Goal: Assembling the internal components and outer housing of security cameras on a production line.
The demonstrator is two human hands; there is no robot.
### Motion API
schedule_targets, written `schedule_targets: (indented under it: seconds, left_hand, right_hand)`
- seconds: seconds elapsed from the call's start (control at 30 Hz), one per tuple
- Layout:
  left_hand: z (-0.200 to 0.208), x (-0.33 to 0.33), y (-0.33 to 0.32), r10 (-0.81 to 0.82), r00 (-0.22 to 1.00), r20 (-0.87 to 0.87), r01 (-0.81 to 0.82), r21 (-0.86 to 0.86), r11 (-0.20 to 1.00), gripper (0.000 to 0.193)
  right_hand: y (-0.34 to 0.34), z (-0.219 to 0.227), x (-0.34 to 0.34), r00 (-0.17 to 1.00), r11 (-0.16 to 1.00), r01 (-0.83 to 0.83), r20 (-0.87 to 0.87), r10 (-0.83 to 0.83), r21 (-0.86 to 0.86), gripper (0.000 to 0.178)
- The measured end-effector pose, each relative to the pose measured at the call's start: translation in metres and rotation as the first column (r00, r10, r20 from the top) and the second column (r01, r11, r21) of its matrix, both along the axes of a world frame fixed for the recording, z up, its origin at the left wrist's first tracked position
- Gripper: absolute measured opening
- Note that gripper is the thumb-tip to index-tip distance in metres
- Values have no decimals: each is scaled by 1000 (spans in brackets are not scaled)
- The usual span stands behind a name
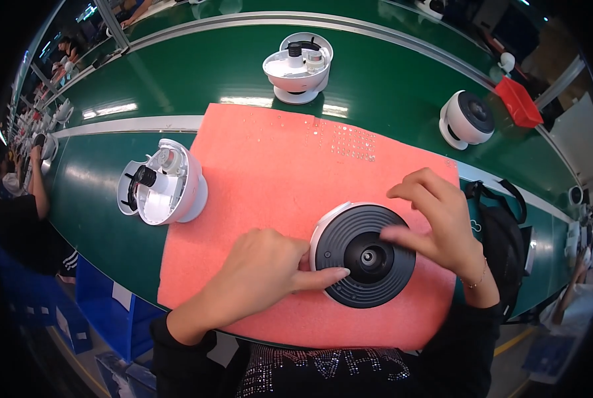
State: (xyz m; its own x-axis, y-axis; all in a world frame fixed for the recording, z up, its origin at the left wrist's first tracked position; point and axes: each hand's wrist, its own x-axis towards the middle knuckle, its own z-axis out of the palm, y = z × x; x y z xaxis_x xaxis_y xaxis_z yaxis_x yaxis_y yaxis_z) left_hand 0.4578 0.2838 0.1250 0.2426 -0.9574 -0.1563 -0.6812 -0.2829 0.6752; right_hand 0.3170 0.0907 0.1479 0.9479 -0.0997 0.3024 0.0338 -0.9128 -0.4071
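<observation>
A round white camera unit (394,278) lies on the pink foam mat in front of me, its dark grey ringed face upward and a lens in the middle. My left hand (263,262) grips its left side, the thumb pressed on the ringed face and the other fingers curled at the white rim. Over the unit's right side is my right hand (436,219), its fingers spread and curved. That thumb reaches over the face near the lens; whether it touches cannot be made out. Small clear dots (354,144) sit in rows at the mat's far part.
An opened white housing (187,189) with inner parts showing stands left of the mat (243,159). Another opened housing (296,73) and a closed camera unit (467,119) stand on the green belt. At right are a red bin (518,103) and a black bag (499,229). People sit at left.
</observation>
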Motion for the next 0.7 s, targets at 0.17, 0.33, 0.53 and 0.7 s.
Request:
schedule_targets:
  seconds: [0.17,0.33,0.53,0.7]
  left_hand:
    - [1,-1,1,10,1000,4,-10,-13,1000,36]
    - [-1,1,1,5,999,53,-5,-13,1000,37]
    - [-2,4,-11,-106,962,252,17,332,943,39]
    - [-32,-15,-1,84,608,-789,-211,-59,976,66]
  right_hand:
    - [23,19,-4,925,925,-379,-39,378,-20,34]
    - [23,18,-6,912,917,-395,-100,398,51,38]
    - [7,-21,-9,929,645,217,-358,94,732,41]
    - [21,-9,-13,960,537,200,-274,62,820,47]
